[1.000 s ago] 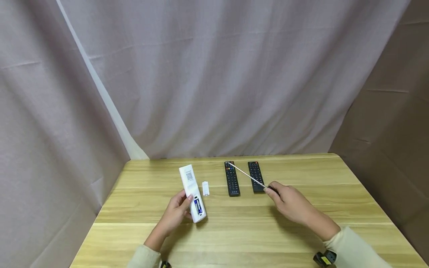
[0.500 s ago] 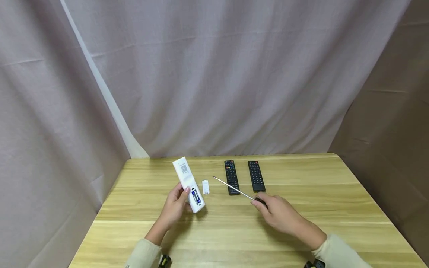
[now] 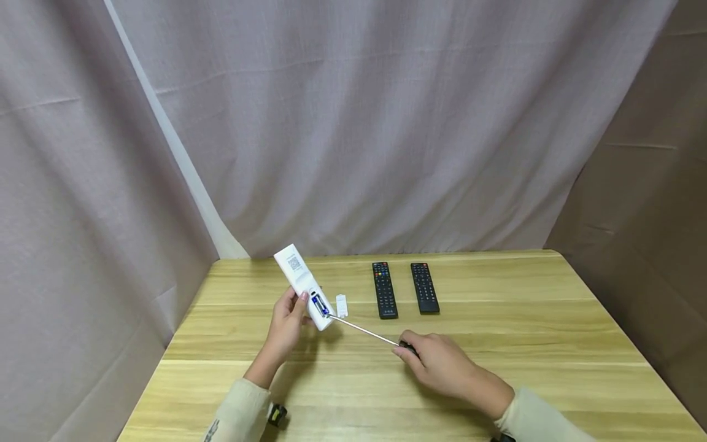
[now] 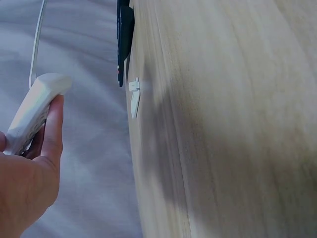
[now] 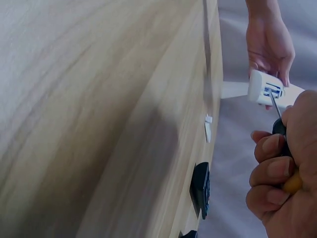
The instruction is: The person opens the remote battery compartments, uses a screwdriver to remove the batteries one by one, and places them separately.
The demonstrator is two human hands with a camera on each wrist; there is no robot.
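My left hand (image 3: 285, 322) grips a white remote control (image 3: 302, 279) above the table, back side up, with its battery compartment uncovered. Blue batteries (image 3: 319, 305) sit inside that compartment. In my right hand (image 3: 442, 362) is a screwdriver (image 3: 364, 331), its handle wrapped by curled fingers; the right wrist view shows black and yellow on the handle (image 5: 292, 182). The screwdriver's tip meets the lower end of the battery compartment. On the table just right of the white remote lies a small white battery cover (image 3: 342, 306).
Two black remotes lie on the wooden table (image 3: 497, 319), one left (image 3: 385, 291) and one right (image 3: 424, 288), beyond my right hand. A grey curtain (image 3: 353, 135) hangs behind the table's back edge and along its sides.
My right hand has swung the screwdriver left and nearer, from over the black remotes to the battery compartment. My left hand has raised the white remote slightly and tilted it further left.
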